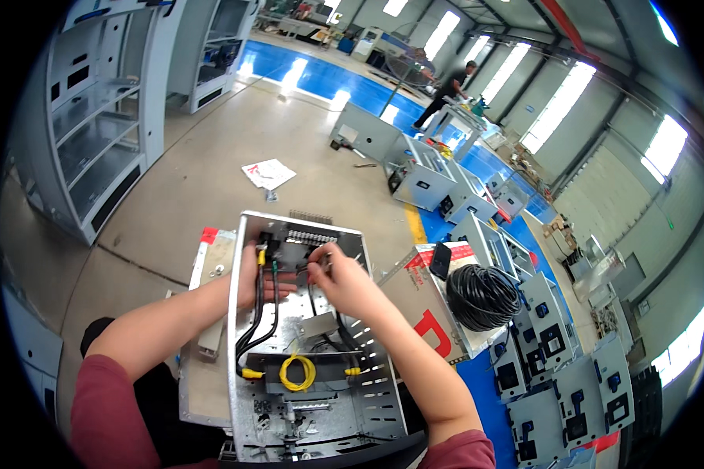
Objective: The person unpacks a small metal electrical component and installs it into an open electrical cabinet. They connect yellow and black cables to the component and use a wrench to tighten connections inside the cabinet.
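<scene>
The right hand (335,275) curls its fingers beside one ribbed terminal strip (311,237); whether it pinches anything, I cannot tell. The left hand (267,289), fingers extended, reaches behind two smooth black cables (276,313). Both hands are inside one open sheet-metal enclosure (296,314), box-shaped with a slotted right wall, in front of the person. Nearer the body sits one round yellow wire coil (298,387). To the right, one cardboard carton (414,293) bears one thick black cable coil (483,298) and one flat black phone (440,260).
</scene>
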Available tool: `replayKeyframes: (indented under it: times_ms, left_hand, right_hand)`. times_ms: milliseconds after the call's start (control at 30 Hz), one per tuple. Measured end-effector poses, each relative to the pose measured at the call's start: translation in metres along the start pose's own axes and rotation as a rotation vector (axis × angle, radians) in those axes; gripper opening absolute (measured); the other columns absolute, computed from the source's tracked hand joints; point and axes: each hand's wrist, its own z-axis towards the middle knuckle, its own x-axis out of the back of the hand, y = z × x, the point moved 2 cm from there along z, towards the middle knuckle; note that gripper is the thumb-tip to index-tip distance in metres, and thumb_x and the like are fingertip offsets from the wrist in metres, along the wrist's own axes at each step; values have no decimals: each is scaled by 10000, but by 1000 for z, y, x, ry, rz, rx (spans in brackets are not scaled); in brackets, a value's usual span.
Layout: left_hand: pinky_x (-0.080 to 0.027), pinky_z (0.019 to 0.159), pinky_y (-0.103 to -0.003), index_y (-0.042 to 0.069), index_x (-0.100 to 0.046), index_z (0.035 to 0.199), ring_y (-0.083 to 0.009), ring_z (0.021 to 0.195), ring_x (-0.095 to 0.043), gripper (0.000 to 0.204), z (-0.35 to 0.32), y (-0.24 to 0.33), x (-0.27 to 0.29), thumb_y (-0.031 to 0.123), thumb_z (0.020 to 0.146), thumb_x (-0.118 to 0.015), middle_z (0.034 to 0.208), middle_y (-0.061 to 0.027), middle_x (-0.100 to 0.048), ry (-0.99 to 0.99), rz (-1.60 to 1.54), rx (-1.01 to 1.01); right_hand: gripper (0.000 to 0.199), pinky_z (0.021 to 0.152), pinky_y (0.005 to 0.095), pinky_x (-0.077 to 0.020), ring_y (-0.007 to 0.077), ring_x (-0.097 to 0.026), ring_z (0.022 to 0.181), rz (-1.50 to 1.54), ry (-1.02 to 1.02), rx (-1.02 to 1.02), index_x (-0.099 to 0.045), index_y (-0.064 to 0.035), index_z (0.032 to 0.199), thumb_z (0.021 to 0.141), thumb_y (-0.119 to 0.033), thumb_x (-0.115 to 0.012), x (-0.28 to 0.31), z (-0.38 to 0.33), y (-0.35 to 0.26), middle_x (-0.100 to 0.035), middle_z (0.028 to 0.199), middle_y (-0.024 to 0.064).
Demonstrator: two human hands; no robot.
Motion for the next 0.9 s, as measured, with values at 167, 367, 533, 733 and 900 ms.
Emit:
replayKeyframes:
  times_ms: [167, 367, 533, 733, 900]
  left_hand:
    - [-615, 716, -384, 41, -662, 1093, -289, 834, -750, 465, 1, 8, 9, 369, 1045, -337, 997, -166, -742, -8, -51, -45]
    - [-553, 951, -367, -75, -596, 1274, -234, 1046, -680, 363, -54, 28, 68, 141, 995, -510, 1141, -155, -675, -72, 484, -165]
    - [-507, 1045, -434, -35, -497, 1406, -331, 1267, -570, 710, -166, 30, 62, 376, 877, -734, 1341, -216, -576, 35, 1811, -418]
    - [-525, 991, -441, -40, -466, 1362, -370, 1227, -580, 890, -170, -21, 70, 381, 688, -866, 1270, -219, -574, -139, 1886, -331]
    - [-530, 980, -438, -61, -491, 1308, -381, 1195, -585, 899, -187, -49, 66, 494, 710, -870, 1230, -221, -593, -272, 1896, -450]
  right_hand:
    - [270, 774, 429, -569, 384, -744, 884, -70, 79, -21, -526, -12, 1183, 1019, -173, -668, 3, 2, 6, -739, 929, 214]
    - [175, 725, 257, -541, 124, -707, 815, 81, 143, 17, -503, -48, 1186, 1070, -121, -613, -3, 5, 15, -727, 876, 80]
    - [237, 738, 300, -556, 165, -738, 810, 176, 165, -19, -493, -39, 1152, 1050, -175, -658, -4, 6, 14, -748, 878, 100]
    - [248, 708, 321, -559, 226, -754, 785, -54, 142, 4, -480, -31, 1137, 1054, -195, -647, -3, 10, 9, -745, 841, 141]
    - [217, 652, 359, -554, 293, -738, 703, -136, 162, 11, -477, -14, 1115, 1046, -152, -631, -5, 14, 5, -721, 788, 180]
